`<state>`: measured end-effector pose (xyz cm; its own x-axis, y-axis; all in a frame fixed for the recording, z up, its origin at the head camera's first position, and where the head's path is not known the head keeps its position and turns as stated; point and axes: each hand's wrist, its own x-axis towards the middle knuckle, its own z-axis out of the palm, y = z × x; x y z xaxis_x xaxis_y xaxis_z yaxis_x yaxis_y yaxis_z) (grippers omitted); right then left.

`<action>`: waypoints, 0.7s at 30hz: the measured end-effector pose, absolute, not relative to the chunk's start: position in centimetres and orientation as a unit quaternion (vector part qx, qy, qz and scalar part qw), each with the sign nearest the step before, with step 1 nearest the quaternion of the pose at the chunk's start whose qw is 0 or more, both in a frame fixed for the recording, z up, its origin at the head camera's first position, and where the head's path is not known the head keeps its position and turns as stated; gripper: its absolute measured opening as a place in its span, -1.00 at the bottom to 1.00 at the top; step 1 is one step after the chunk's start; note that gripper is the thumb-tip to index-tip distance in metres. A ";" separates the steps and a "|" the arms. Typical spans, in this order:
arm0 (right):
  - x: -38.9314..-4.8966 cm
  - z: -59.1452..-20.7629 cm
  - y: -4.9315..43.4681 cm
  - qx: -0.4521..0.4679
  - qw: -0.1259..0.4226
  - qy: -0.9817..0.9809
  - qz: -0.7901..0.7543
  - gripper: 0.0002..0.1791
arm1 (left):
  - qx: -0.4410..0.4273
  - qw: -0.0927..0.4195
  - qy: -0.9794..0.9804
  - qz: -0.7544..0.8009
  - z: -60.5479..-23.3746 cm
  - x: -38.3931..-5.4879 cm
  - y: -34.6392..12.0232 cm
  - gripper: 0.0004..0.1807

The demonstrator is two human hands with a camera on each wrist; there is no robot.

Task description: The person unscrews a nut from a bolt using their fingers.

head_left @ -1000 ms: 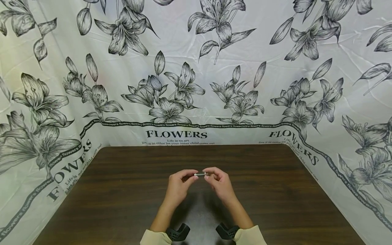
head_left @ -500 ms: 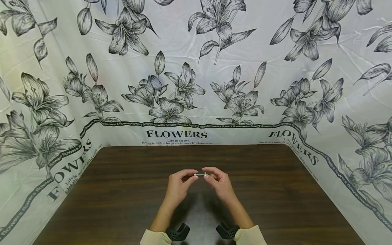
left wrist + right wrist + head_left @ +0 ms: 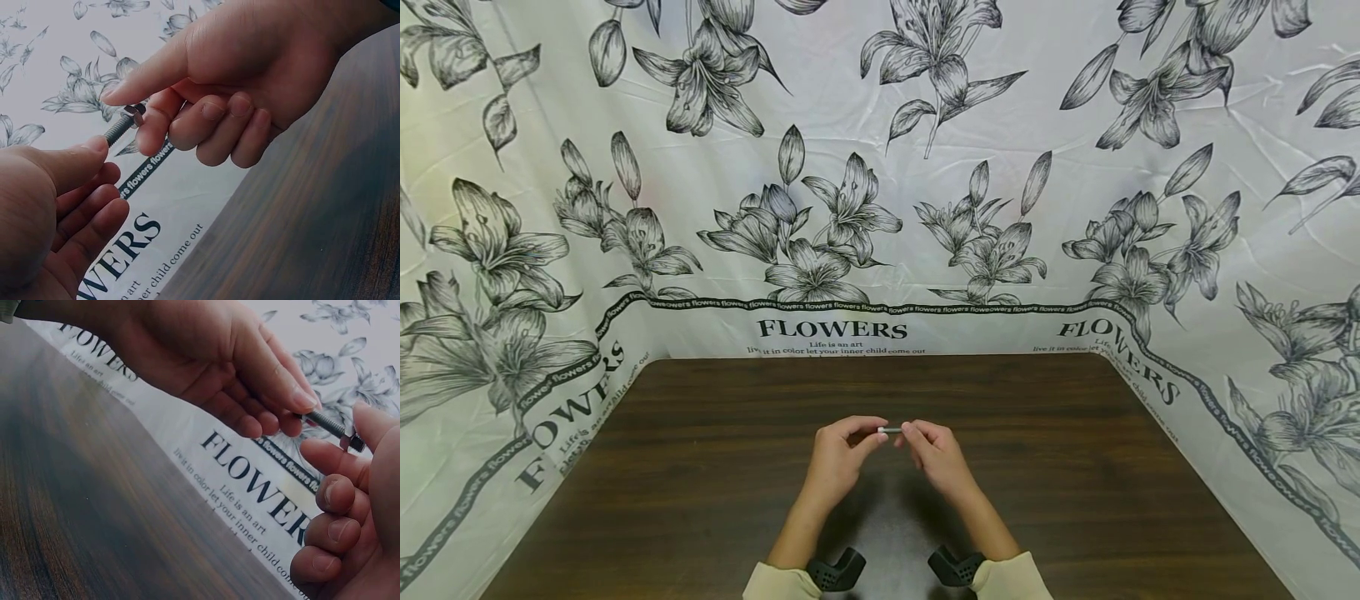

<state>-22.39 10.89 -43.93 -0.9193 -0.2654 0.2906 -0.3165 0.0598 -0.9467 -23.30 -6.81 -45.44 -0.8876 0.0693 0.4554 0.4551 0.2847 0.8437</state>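
Observation:
A small metal bolt with a threaded shaft spans the gap between the two hands, held above the table. My left hand pinches it from the left. In the left wrist view the left thumb presses the plain end of the bolt's shaft. From the other side my right hand reaches in, its thumb and index finger around the hex-shaped end. The remaining right fingers curl below, holding nothing. Fingertips partly hide both ends of the bolt.
Under the hands lies a dark brown wooden table. A white cloth printed with black flowers and lettering hangs behind and along both sides. Black wrist devices sit just below each hand, near the pale sleeves.
The right thumb has moved up and forward over its end of the bolt, while the right index finger has drawn back. The left hand stays nearly still.

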 end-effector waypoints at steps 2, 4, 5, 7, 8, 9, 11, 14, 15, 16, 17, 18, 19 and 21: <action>-22.4 -43.9 10.9 0.198 0.019 -0.728 0.656 -0.65 | -0.165 0.164 -0.785 -0.575 -45.4 -23.3 -6.8 -0.82; -22.4 -43.9 10.9 0.197 0.018 -0.727 0.657 -0.67 | -0.170 0.159 -0.783 -0.577 -45.4 -23.3 -7.0 -0.83; -22.4 -43.9 10.9 0.198 0.018 -0.726 0.658 -0.69 | -0.171 0.156 -0.783 -0.577 -45.4 -23.3 -7.0 -0.84; -22.4 -43.9 10.9 0.200 0.018 -0.724 0.660 -0.72 | -0.176 0.152 -0.782 -0.578 -45.4 -23.3 -7.2 -0.84; -22.4 -43.9 10.9 0.201 0.017 -0.722 0.662 -0.74 | -0.180 0.151 -0.781 -0.578 -45.4 -23.3 -7.2 -0.84; -22.4 -43.9 10.9 0.201 0.017 -0.720 0.664 -0.76 | -0.183 0.150 -0.781 -0.578 -45.4 -23.3 -7.3 -0.84; -22.4 -43.9 10.9 0.203 0.018 -0.716 0.668 -0.79 | -0.184 0.150 -0.783 -0.575 -45.4 -23.3 -7.4 -0.84; -22.4 -43.9 11.0 0.202 0.020 -0.711 0.673 -0.82 | -0.182 0.149 -0.785 -0.573 -45.5 -23.3 -7.5 -0.83; -22.4 -43.9 11.0 0.203 0.021 -0.710 0.674 -0.82 | -0.181 0.150 -0.786 -0.572 -45.5 -23.3 -7.6 -0.83; -22.4 -43.9 11.0 0.204 0.024 -0.710 0.674 -0.82 | -0.181 0.150 -0.786 -0.572 -45.5 -23.3 -7.6 -0.83; -22.4 -43.9 11.0 0.205 0.025 -0.709 0.675 -0.82 | -0.180 0.150 -0.786 -0.572 -45.5 -23.3 -7.6 -0.83; -22.4 -43.9 11.0 0.206 0.027 -0.708 0.675 -0.83 | -0.180 0.151 -0.786 -0.572 -45.5 -23.3 -7.6 -0.83; -22.4 -44.0 11.0 0.208 0.030 -0.707 0.675 -0.83 | -0.181 0.152 -0.785 -0.572 -45.5 -23.3 -7.5 -0.84; -22.4 -44.0 11.0 0.212 0.034 -0.705 0.676 -0.84 | -0.183 0.156 -0.784 -0.572 -45.6 -23.3 -7.5 -0.84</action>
